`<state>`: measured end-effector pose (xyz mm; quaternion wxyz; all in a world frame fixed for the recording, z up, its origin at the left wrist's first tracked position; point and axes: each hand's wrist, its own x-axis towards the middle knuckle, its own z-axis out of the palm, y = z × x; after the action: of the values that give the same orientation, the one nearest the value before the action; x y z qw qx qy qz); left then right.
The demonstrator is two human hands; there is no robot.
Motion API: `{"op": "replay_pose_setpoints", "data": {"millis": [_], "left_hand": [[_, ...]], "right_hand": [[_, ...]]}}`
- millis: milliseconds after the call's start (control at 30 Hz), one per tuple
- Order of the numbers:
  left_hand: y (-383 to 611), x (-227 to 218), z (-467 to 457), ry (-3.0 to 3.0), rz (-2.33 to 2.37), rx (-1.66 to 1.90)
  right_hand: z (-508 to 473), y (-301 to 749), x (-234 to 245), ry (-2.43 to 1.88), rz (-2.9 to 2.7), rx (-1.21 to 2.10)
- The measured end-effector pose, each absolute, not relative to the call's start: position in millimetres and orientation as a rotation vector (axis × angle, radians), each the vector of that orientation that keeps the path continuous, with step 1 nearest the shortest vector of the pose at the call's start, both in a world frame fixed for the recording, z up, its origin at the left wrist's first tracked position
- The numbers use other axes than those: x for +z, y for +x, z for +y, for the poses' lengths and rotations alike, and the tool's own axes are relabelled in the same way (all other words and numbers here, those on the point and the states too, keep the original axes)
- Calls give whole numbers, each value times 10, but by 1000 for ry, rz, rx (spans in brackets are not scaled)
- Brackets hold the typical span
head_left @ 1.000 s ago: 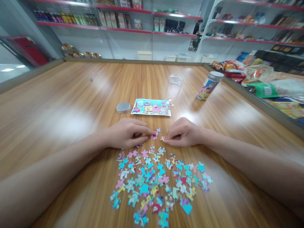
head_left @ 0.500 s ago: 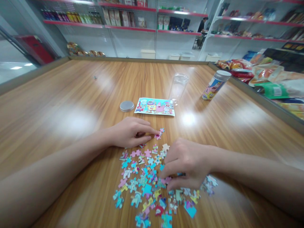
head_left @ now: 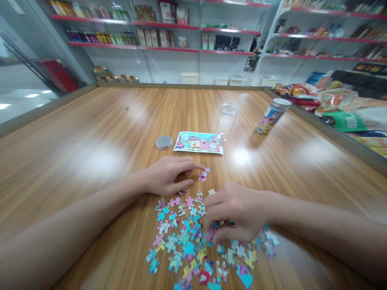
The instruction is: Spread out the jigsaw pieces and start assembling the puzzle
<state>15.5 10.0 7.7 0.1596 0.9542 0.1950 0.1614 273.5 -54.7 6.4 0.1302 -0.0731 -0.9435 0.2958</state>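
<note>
My left hand (head_left: 169,175) rests on the table with thumb and fingers apart. Its index fingertip reaches the edge of a small group of joined pink and blue puzzle pieces (head_left: 203,174). Over the right part of a loose pile of puzzle pieces (head_left: 189,249), my right hand (head_left: 234,211) curls down. A pink puzzle piece (head_left: 210,235) shows between its thumb and fingertips. The hand covers some of the pile. Beyond both hands lies a cartoon picture sheet (head_left: 198,143), printed with several characters.
A round silver lid (head_left: 164,141) lies left of the sheet. Behind it stands a clear plastic jar (head_left: 227,121), and farther right a cartoon-printed canister (head_left: 273,116). Bagged snacks (head_left: 344,104) line the table's right side. Stocked shelves (head_left: 169,48) and a distant person are at the back.
The view has tilted up slightly, so everything sits lower. My left index finger has drawn back a little from the joined pieces, uncovering more of them. My right hand stays over the pile.
</note>
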Motion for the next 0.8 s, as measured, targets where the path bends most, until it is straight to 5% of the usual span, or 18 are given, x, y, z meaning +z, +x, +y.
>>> {"op": "replay_pose_setpoints", "data": {"millis": [267,533,800], "left_hand": [[177,36,133,2703,290,574],[184,32,118,2793,388,512],[202,31,115,2799,413,495]], "right_hand": [[-550,2709,55,-207,-2486,978],[-277,2756,-56,-1193,-2125,737],[-231,2841,-35,-974,-2303,653]]}}
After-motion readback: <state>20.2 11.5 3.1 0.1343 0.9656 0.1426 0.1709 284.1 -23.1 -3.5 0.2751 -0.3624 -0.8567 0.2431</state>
